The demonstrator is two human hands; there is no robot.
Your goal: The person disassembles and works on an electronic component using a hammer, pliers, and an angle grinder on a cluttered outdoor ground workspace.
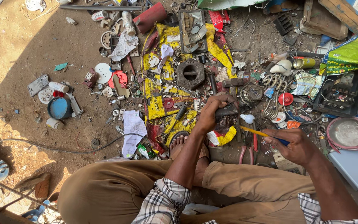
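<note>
- Overhead: bare, sandy brown earth floor point(17, 49), sunlit at left, crossed by a diagonal band of shadow at far left.
- Spread over the ground at centre: crumpled yellow and red printed plastic sack point(162, 99), strewn with small metal and plastic scrap.
- On the sack, above the hands: dark rusted hexagonal metal block with a central hole point(190, 74).
- Left of the sack: round blue plastic lid point(59, 108), white round disc point(103, 73) and grey switch plate point(37, 84), well apart on the dirt.
- Trailing across the lower left ground: thin dark cable point(63, 148), beside a creased white paper sheet point(133, 130).
- Left hand point(210, 113): fingers curled and clamped around a dark blocky metal part point(228, 110), held just above the sack, near a bare foot in a sandal point(180, 143).
- Right hand point(294, 146): fingers closed on a yellow-shafted screwdriver with blue handle point(262, 134), tip pointing left toward the dark part, not touching it.
- Below the screwdriver: red-handled pliers point(249, 149) lying on the ground.
- Right of the hands: coiled steel springs point(272, 83), red round cap point(286, 98), black electrical box with wiring point(339, 93), round pink-rimmed metal dish point(349, 132).
- Top edge: red cylinder point(150, 17) and grey metal tray of parts point(192, 30).
- Foreground: knees in tan trousers point(117, 191), checked sleeves.
</note>
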